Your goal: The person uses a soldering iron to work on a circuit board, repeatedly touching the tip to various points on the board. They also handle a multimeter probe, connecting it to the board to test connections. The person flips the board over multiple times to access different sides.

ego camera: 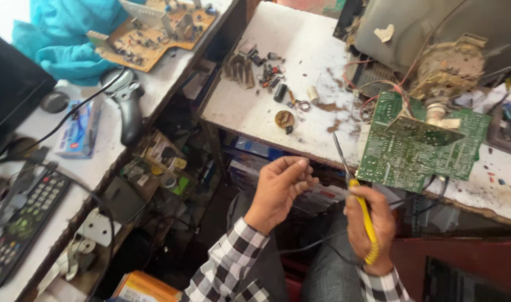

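My right hand (370, 223) grips a soldering iron (363, 212) by its yellow handle, with the dark metal tip pointing up toward the white bench edge. My left hand (280, 187) is raised beside it, fingers curled and thumb pressed to the fingertips; whether something small is pinched there I cannot tell. A green circuit board (417, 145) lies on the bench just right of the iron's tip, wired to the neck of a grey picture tube (434, 33). Both sleeves are black-and-white checked.
Loose small parts (275, 78) and a round disc (284, 118) lie on the white bench (300, 39). On the left bench sit a brown circuit board (149, 33), a blue cloth (65, 39), a grey hand tool (129, 109), a remote control (26, 218) and a blue packet (79, 128).
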